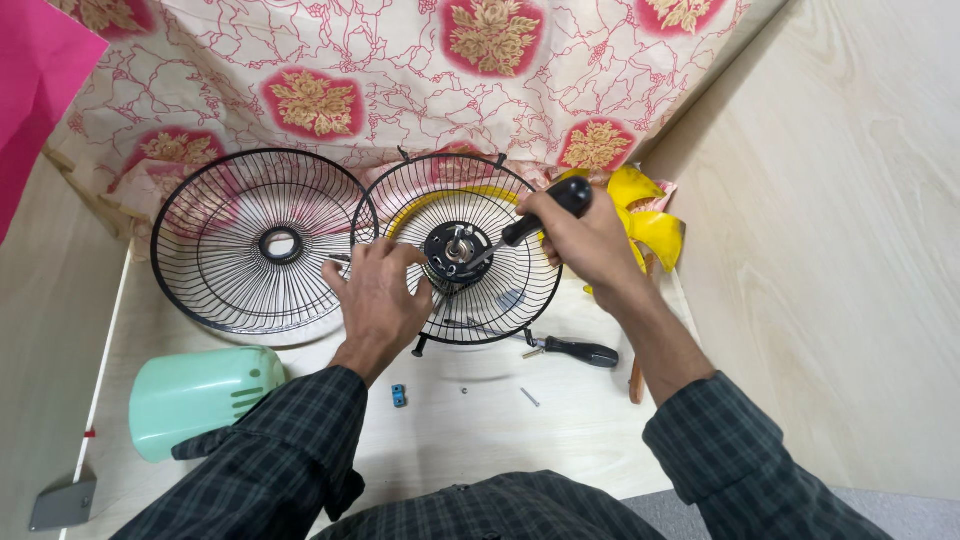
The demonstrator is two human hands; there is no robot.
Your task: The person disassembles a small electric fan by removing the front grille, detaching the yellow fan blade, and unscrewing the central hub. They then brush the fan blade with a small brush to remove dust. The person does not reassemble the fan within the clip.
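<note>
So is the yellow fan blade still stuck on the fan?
No, the yellow fan blade lies off to the side, behind the right hand, not on the motor hub.
</note>
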